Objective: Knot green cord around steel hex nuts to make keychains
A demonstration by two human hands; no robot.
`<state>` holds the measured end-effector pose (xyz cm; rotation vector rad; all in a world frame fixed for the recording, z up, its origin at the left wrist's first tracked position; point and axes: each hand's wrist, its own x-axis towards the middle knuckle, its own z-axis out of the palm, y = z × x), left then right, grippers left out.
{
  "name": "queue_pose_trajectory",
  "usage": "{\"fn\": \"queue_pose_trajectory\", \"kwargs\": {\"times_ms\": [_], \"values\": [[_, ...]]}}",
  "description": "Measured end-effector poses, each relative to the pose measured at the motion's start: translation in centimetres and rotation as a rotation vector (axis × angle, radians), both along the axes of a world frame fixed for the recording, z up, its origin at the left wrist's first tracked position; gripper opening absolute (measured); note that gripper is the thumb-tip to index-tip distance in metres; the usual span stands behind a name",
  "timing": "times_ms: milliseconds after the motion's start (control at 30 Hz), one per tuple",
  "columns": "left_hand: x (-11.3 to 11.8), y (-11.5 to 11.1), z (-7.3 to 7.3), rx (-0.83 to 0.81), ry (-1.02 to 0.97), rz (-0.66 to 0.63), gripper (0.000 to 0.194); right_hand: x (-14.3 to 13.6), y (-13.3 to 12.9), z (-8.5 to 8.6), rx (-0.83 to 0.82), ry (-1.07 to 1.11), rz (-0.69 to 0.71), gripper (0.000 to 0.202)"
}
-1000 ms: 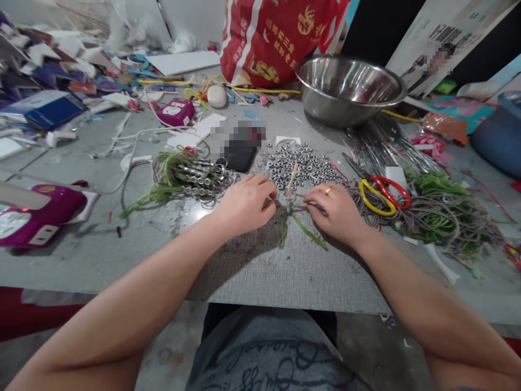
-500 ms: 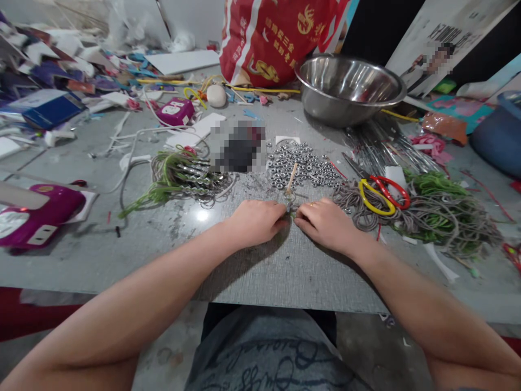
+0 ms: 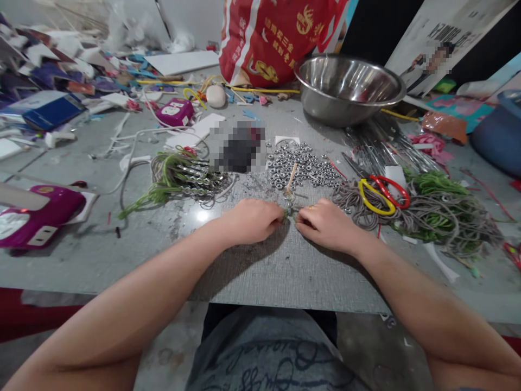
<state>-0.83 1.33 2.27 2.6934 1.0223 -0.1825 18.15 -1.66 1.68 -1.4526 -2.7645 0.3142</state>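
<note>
Thin green cord [image 3: 289, 215] is showing as short, partly hidden strands, is running between the curled left hand [image 3: 257, 221] and curled right hand [image 3: 325, 225] over the grey textured desk [image 3: 252, 277], both hands are pinching it narrowly, silver ring-shaped metal beads [image 3: 303, 166] are lying beyond

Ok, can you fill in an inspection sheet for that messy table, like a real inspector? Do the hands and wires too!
Surface: grey, streaked tabletop, with dark specks.
Job's things: thin green cord between the hands; small round silver metal pieces in a loose pile just beyond.
Clutter: red-and-yellow-handled metal scissors by a tangled grey-and-green cord heap; white, purple and blue scraps at far left.
Hands: left hand and right hand curled closed at the cord, close together with a gap.
Cables: thin pale cable winding across the left side.
Surroundings: round shiny metal bowl and red bag with gold print at the back.
</note>
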Motion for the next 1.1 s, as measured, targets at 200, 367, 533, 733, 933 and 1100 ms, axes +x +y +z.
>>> {"fn": "queue_pose_trajectory", "kwargs": {"times_ms": [200,367,533,733,933,1100], "values": [[-0.2,0.0,0.1,-0.019,-0.022,-0.027,0.023,0.0,0.0,0.1,0.002,-0.006,0.013,0.019],[-0.2,0.0,0.0,-0.022,-0.034,-0.028,0.023,0.0,-0.1,0.2,0.005,-0.005,0.016,0.02],[-0.2,0.0,-0.2,-0.009,-0.05,-0.017,0.019,0.1,-0.1,-0.1,0.012,0.048,0.017,0.022],[-0.1,0.1,-0.1,0.001,-0.093,0.031,0.036,1.0,0.9,-1.4,0.269,0.345,-0.056,0.031],[-0.3,0.7,0.1,0.11,-0.295,0.153,0.021,1.3,2.5,-2.7,0.287,0.178,-0.142,0.044],[-0.4,1.2,-0.6,0.186,-0.389,0.209,0.02,0.8,2.7,-2.7,0.201,0.125,-0.171,0.055]]}}
